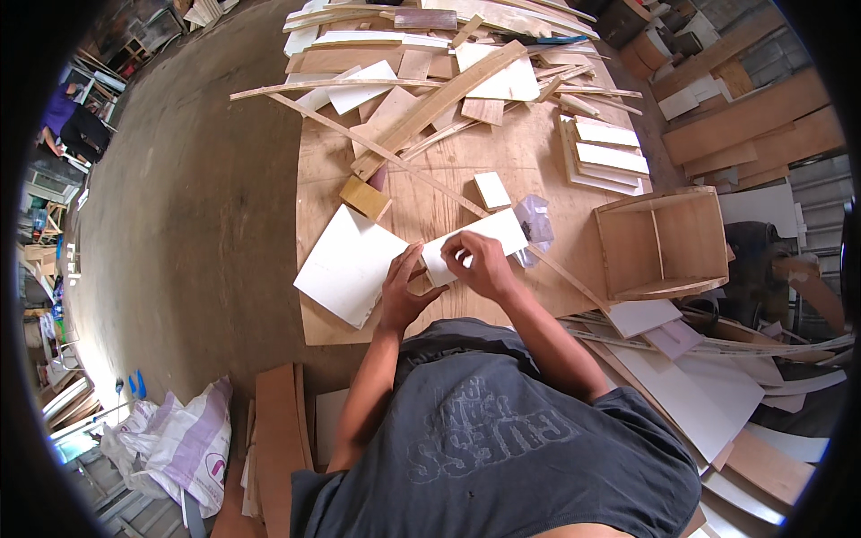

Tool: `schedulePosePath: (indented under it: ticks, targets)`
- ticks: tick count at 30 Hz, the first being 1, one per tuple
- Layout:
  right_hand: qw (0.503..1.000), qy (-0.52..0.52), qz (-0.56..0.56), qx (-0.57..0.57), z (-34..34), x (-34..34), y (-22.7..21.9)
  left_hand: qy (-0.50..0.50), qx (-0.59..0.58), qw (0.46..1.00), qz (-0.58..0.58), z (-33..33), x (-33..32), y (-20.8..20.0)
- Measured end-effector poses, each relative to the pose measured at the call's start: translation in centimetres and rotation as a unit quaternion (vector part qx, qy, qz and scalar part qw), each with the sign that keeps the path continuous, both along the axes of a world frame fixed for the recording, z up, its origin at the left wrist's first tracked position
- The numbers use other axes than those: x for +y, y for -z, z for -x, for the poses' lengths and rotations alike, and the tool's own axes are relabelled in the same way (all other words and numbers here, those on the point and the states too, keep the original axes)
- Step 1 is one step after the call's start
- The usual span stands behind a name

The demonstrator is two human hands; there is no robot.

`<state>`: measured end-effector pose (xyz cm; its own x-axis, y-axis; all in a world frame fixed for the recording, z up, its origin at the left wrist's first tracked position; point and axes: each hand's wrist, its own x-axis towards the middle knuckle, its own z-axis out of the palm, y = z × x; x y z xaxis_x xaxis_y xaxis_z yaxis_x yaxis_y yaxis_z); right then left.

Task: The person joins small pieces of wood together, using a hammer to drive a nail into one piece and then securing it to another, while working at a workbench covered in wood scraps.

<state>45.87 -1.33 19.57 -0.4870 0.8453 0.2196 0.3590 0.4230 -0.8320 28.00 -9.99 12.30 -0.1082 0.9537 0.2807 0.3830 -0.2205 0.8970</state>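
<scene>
A narrow white board [498,235] lies across the near part of the wooden worktable [430,314]. My left hand [405,289] grips its left end, thumb on the near side and fingers on the far side. Above the same board, my right hand [477,263] is closed in a pinch; whatever is between the fingertips is too small to make out. A larger white panel [350,264] rests flat just left of my left hand. Beyond the narrow board's right end sits a clear plastic container [535,229] with small dark contents. A small white block [491,191] lies farther back.
A yellowish wood block [365,197] touches the panel's far corner. One long thin strip [359,136] crosses the table diagonally. Scrap boards [439,99] pile up at the back, stacked white pieces [610,157] and an open wooden box [664,242] at right. A person [73,121] is far left.
</scene>
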Motion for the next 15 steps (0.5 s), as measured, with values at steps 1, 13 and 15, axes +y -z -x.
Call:
schedulePosePath:
  ticks: [1,13,15]
  targets:
    - [0.999,0.003,0.031,-0.017,-0.3,-1.0,0.2,-0.001,0.015,1.0,-0.014,0.0,-0.1,0.0]
    - [0.993,0.023,-0.061,-0.099,-0.2,-3.0,0.8,-0.027,0.038,0.997,-0.062,-0.3,0.1,0.6]
    - [0.993,0.019,-0.03,-0.117,-0.4,-2.7,1.2,-0.028,0.03,0.997,-0.059,-0.3,0.1,0.4]
